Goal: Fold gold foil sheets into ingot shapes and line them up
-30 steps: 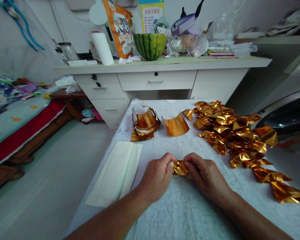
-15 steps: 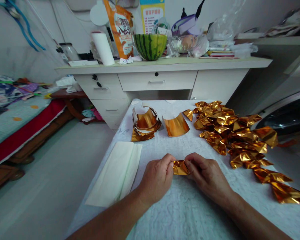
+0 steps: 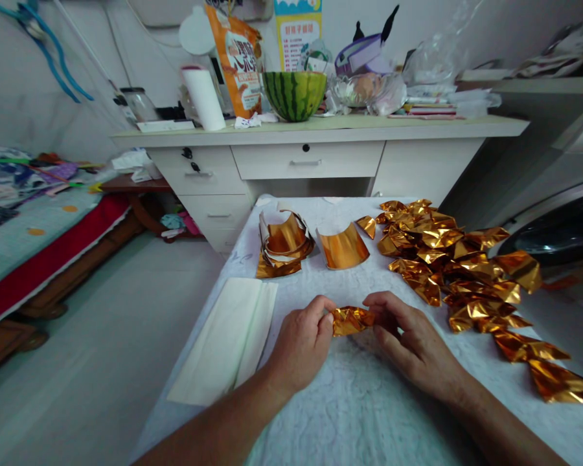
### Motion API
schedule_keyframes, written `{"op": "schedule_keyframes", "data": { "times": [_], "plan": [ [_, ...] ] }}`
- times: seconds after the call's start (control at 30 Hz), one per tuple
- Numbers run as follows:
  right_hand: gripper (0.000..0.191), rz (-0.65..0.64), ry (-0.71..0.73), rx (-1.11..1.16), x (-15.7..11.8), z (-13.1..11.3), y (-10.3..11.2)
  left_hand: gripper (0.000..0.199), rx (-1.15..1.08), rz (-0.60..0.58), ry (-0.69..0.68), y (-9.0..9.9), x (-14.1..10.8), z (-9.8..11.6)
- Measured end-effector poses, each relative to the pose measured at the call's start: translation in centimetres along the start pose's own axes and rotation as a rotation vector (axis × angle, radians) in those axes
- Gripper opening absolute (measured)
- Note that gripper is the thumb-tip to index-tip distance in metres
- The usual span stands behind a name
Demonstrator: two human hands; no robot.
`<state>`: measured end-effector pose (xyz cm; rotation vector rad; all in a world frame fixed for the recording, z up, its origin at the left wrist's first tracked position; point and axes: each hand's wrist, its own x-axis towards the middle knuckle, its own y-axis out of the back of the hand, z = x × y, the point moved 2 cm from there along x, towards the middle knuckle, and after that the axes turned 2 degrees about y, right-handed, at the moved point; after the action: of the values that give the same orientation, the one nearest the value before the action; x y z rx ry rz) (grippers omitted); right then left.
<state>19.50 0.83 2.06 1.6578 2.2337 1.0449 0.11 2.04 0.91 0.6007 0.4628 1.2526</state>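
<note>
A small crinkled gold foil piece spans the gap between my hands, just above the cloth-covered table. My left hand pinches its left end between thumb and fingers. At the other end, my right hand has its fingertips around the foil, with the index finger raised a little and a gap showing behind the thumb. Beyond my hands stands a curved gold sheet. To its left sits a roll of curled gold sheets. A heap of twisted gold foil pieces spreads along the right side.
A folded pale paper sheet lies left of my left hand. Behind the table is a white desk carrying half a watermelon, a paper roll and an orange snack bag. A bed stands at left.
The foil between my hands looks more crumpled and narrower at its right end. My right fingers have loosened and spread slightly. The view has tilted a little.
</note>
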Motion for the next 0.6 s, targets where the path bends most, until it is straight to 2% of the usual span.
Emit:
{"op": "schedule_keyframes", "data": {
  "times": [0.27, 0.47, 0.6],
  "plan": [
    [0.021, -0.07, 0.157, 0.017, 0.6, -0.1, -0.1, 0.027, -0.114, -0.02, -0.004, 0.1, 0.1, -0.2],
    [0.016, -0.052, 0.056, 0.081, 0.6, 0.7, 0.0, 0.032, -0.328, -0.009, -0.014, 0.8, -0.2, -0.6],
    [0.011, -0.041, -0.053, 0.271, 0.6, 0.9, 0.5, 0.027, -0.477, -0.093, -0.111, 1.5, -0.4, -0.8]
  ]
}}
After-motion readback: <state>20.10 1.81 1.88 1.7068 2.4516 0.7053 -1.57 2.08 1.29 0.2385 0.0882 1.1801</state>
